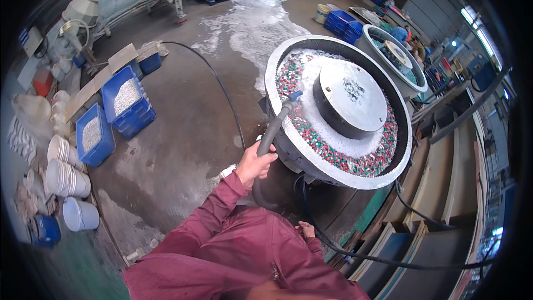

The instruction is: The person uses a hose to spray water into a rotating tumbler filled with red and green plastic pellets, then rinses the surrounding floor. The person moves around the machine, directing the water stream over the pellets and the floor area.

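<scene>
My left hand (254,164) is closed around a grey hose (272,132). The hose's blue nozzle (294,95) points over the rim of a large round tumbling bowl (327,180). The bowl holds red, green and white pellets (355,158) under white foam, around a grey central dome (350,97). My right hand (305,229) hangs low beside my red jacket, near a black cable (355,255). It looks loosely curled, and what it holds, if anything, is hard to make out.
Blue crates (129,100) of white pieces and stacks of white buckets (65,178) stand at the left. A second round bowl machine (395,58) is behind the first. A thin black hose (222,86) crosses the wet, foamy concrete floor. Shelving runs along the right.
</scene>
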### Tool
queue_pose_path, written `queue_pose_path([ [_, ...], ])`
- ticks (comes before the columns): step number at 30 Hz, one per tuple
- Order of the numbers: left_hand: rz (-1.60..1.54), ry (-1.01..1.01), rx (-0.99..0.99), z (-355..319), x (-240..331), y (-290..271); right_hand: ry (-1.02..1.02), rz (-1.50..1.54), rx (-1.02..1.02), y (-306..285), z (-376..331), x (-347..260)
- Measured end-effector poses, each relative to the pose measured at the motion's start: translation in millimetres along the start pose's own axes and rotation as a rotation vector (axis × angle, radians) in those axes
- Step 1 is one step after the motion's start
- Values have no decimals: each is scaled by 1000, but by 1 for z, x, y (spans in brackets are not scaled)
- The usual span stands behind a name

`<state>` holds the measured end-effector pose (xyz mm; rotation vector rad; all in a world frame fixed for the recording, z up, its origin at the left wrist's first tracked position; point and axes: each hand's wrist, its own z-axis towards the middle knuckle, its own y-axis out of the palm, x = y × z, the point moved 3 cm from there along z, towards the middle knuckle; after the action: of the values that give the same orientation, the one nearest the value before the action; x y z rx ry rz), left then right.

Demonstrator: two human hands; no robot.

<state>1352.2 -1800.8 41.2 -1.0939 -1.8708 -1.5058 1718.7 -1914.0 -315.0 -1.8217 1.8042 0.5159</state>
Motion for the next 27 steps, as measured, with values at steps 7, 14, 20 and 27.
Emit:
queue_pose_path([
  [7, 43, 19, -65, 25, 52, -30, 146, 98, 288, 19, -56, 53],
  [14, 64, -163, -143, 30, 37, -34, 231, -41, 333, 46, -103, 131],
  [20, 27, -416, -277, 24, -14, -11, 269, 232, 499, 32, -133, 153],
  [27, 142, -497, -382, -6, -60, 48, 253, 201, 514, -2, -147, 148],
])
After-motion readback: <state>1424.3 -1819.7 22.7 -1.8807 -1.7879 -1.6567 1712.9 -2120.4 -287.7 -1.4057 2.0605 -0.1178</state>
